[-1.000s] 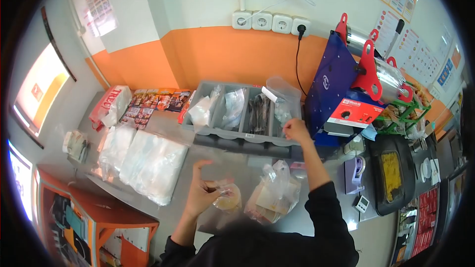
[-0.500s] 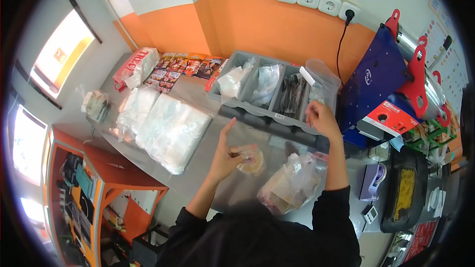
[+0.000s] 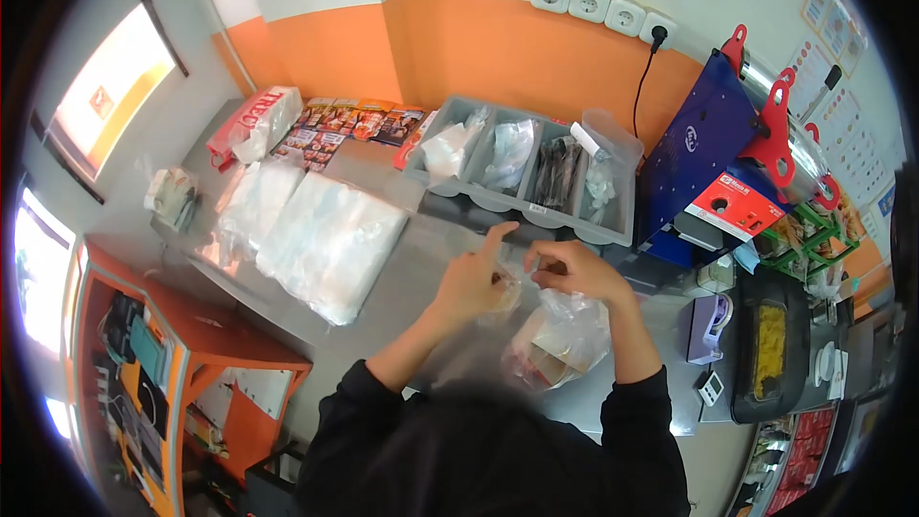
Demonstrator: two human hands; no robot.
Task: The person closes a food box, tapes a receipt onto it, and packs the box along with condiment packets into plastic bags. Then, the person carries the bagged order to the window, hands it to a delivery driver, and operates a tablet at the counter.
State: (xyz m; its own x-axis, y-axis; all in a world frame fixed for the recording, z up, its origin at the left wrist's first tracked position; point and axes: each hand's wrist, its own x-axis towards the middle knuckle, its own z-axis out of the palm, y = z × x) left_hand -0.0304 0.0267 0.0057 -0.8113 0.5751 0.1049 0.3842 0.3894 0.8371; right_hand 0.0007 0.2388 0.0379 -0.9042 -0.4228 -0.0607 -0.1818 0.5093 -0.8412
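My left hand (image 3: 467, 285) is closed around a round, yellowish see-through roll that looks like clear tape (image 3: 504, 299), its index finger stretched forward. Close to its right, my right hand (image 3: 574, 270) has its thumb and fingers pinched together beside the roll; whatever lies between those fingertips is too small to make out. Just below the right hand, a clear plastic bag (image 3: 560, 343) stands on the metal table with pale, boxy contents inside.
Behind the hands sits a grey divided bin (image 3: 541, 213) with packets and black cutlery. Stacked clear bags (image 3: 330, 244) lie left. A blue machine (image 3: 684, 148) stands right, near a purple tape dispenser (image 3: 709, 328) and a small timer (image 3: 710, 389). Leaflets (image 3: 330, 124) lie along the wall.
My right hand has come down and left from the bin's right compartment to beside my left hand. My left hand has moved slightly right and up with the roll. The view has shifted slightly.
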